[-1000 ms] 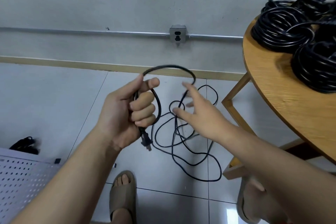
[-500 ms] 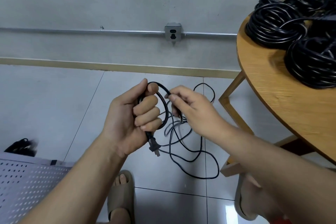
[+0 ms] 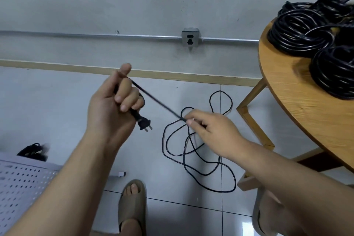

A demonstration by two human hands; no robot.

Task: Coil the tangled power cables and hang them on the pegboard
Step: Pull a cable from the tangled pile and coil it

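Between the two grips, the black cable (image 3: 159, 103) runs taut. The left grip (image 3: 113, 105) is curled round it, with the plug (image 3: 143, 121) jutting just below its fingers. The right grip (image 3: 212, 132) pinches the cable farther along. Beneath the right grip, slack loops lie on the floor (image 3: 57, 101).

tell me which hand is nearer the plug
Left. The left hand grips the cable just above the plug; the right hand pinches the cable further along, off to the plug's right.
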